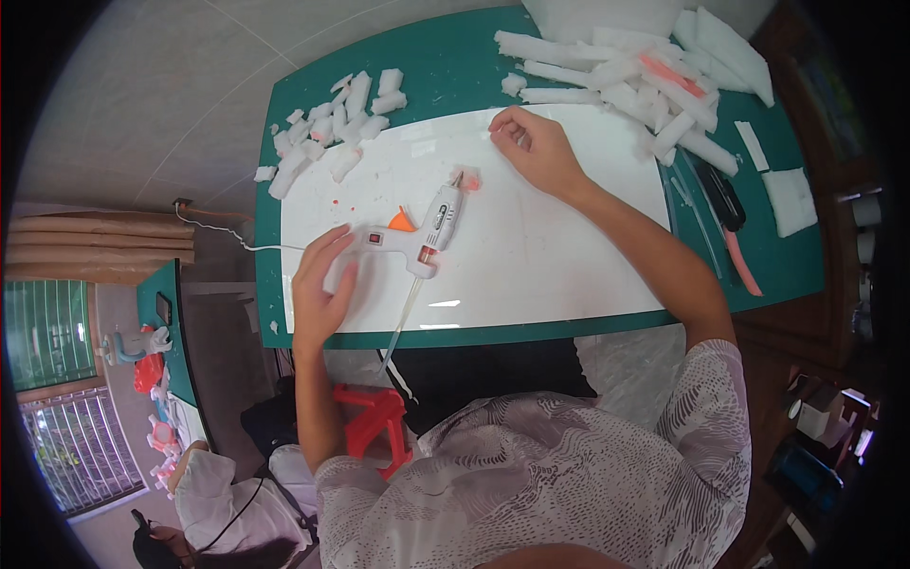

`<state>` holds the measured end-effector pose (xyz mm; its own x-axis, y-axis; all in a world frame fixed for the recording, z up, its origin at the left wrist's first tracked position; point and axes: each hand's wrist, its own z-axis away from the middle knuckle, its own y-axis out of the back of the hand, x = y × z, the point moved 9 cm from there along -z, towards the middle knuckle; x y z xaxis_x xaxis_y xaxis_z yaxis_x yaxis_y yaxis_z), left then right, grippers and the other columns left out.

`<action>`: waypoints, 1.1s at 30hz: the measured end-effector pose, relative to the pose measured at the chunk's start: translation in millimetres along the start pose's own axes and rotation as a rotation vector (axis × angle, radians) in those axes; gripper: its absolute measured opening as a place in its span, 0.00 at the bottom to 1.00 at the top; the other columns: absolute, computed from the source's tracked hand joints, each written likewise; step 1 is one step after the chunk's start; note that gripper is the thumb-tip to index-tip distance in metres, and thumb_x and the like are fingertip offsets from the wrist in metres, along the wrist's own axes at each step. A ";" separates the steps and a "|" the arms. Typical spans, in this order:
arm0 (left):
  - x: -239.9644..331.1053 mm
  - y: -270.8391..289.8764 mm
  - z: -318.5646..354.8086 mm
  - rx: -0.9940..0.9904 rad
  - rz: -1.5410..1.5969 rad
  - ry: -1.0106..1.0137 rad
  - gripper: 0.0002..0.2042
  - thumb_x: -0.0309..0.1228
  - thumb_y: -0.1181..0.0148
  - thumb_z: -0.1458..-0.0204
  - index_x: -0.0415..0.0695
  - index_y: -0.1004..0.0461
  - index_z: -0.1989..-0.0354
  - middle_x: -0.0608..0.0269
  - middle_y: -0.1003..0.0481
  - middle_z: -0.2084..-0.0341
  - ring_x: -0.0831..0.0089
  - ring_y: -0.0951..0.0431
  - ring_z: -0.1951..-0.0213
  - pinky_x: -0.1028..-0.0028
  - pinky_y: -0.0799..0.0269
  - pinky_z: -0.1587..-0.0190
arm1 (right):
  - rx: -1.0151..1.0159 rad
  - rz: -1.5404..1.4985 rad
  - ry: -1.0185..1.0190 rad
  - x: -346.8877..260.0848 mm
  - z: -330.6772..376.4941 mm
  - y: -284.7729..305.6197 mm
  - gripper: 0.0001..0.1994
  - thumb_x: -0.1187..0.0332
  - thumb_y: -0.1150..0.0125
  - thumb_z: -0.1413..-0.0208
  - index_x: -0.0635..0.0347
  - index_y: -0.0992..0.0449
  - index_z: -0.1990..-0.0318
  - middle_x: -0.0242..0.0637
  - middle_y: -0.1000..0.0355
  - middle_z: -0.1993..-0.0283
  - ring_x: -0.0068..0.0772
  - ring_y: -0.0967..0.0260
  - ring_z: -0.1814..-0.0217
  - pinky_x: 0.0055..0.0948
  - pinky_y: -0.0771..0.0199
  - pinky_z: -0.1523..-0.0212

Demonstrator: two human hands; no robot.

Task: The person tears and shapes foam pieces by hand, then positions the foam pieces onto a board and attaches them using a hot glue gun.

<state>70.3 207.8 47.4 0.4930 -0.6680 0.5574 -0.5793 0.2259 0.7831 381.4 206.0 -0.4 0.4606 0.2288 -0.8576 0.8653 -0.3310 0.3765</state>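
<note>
A white hot glue gun (441,228) with an orange trigger (402,221) lies on its side on the white board (531,275). Its nozzle rests by a small pinkish patch (471,178). A clear glue stick (402,322) trails from its back end past the table's near edge. Beside the gun's handle end is my left hand (325,284), fingers stretched and slightly apart, holding nothing. My right hand (538,152) is at the board's far side, right of the nozzle, with fingers curled in; whatever they may hold is hidden.
White foam-like pieces (355,100) lie at far left, and longer strips (616,71) pile up at far right. A black-and-pink cutting tool (722,204) and clear sticks (697,213) lie at right. A white cord (246,242) runs leftward to the wall. Another person (237,503) sits lower left.
</note>
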 end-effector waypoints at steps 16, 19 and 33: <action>-94.5 55.7 109.3 0.490 -0.238 0.202 0.07 0.19 0.44 0.48 0.37 0.24 0.61 0.53 0.24 0.61 0.58 0.25 0.56 0.67 0.30 0.52 | -0.057 0.313 0.096 -35.7 3.6 35.5 0.08 0.72 0.45 0.44 0.63 0.26 0.57 0.42 0.26 0.61 0.36 0.28 0.64 0.28 0.28 0.61; -85.4 54.5 103.6 0.495 -0.226 0.214 0.07 0.19 0.45 0.48 0.37 0.24 0.61 0.52 0.24 0.61 0.57 0.25 0.56 0.66 0.31 0.52 | -0.030 0.390 0.106 -58.4 40.2 63.7 0.08 0.74 0.44 0.43 0.65 0.25 0.57 0.40 0.25 0.61 0.32 0.27 0.62 0.27 0.29 0.59; -88.6 58.3 80.9 0.442 -0.274 0.122 0.09 0.18 0.52 0.42 0.34 0.27 0.57 0.52 0.25 0.64 0.62 0.24 0.62 0.70 0.30 0.57 | 0.547 -0.231 -0.011 -84.8 134.3 241.2 0.10 0.67 0.43 0.40 0.64 0.27 0.57 0.35 0.28 0.63 0.27 0.32 0.59 0.27 0.33 0.53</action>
<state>-59.7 222.7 21.4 0.7209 -0.5676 0.3975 -0.6243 -0.2830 0.7281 524.5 -16.2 116.1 0.2676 0.3429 -0.9005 0.7139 -0.6982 -0.0537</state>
